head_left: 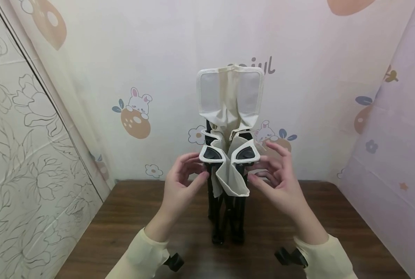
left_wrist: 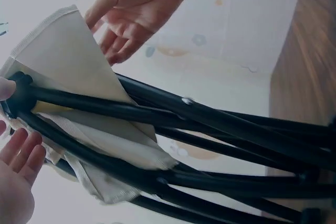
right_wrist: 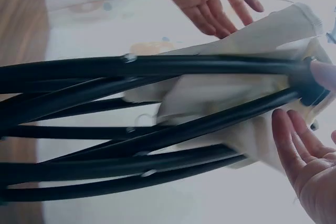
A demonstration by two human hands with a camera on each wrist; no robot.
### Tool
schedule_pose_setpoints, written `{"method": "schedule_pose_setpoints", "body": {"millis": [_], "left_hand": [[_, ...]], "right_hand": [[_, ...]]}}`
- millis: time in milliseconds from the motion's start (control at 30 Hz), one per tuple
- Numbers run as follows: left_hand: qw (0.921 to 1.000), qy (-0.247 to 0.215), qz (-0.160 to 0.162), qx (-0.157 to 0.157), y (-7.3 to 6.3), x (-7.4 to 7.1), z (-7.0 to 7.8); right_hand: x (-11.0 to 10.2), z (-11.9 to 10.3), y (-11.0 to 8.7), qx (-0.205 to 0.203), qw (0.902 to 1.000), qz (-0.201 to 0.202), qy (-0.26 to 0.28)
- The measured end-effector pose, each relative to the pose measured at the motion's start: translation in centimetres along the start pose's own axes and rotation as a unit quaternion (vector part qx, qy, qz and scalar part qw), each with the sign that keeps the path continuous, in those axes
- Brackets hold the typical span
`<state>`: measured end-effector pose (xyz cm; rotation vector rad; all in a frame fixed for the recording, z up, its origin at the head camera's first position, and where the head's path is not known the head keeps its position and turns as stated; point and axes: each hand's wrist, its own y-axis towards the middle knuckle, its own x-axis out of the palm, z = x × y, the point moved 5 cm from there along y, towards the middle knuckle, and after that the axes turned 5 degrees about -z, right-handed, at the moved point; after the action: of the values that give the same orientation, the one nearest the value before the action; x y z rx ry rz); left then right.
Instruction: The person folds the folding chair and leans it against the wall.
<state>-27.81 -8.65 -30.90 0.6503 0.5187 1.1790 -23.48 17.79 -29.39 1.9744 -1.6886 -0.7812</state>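
A small folding chair [head_left: 231, 155] with cream fabric and black tube legs [left_wrist: 210, 124] stands upright and folded on the table. Its back panel [head_left: 209, 93] rises above the seat fabric, which sags in folds between two front corners. At the left front corner is my left hand [head_left: 184, 180], its thumb close against the black corner joint and its fingers loosely bent. Likewise, my right hand [head_left: 277, 180] stands at the right front corner, thumb by the joint [right_wrist: 307, 80] and fingers spread. Neither hand visibly wraps round the frame; contact of some fingertips is hidden.
The chair's feet [head_left: 224, 237] rest on a dark wooden table [head_left: 141, 221]. Behind it hangs a pale curtain [head_left: 165, 77] printed with rabbits and flowers. A flower-line curtain [head_left: 36, 135] closes the left side, and another pale curtain [head_left: 395, 155] the right.
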Motion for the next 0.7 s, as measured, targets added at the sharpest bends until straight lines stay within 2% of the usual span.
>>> {"method": "schedule_pose_setpoints", "body": {"millis": [167,333,467,700], "left_hand": [[0.9994,0.011,-0.012,-0.031,-2.2,-0.5,-1.2],[0.9966,0.001,-0.048,-0.067,-4.8,-0.7,-3.4],[0.9931,0.014,-0.077,-0.088,-6.8,-0.6,-5.3],[0.983,0.044,-0.093,-0.152,-9.9,-0.1,-8.9]], "right_hand": [[-0.3,2.0,-2.2,0.023,0.9996,-0.001,-0.016],[-0.2,4.9,-4.8,0.072,0.9954,-0.002,-0.063],[0.1,7.1,-6.6,0.097,0.9904,-0.015,-0.097],[1.4,9.8,-9.2,0.09,0.9833,-0.056,-0.148]]}}
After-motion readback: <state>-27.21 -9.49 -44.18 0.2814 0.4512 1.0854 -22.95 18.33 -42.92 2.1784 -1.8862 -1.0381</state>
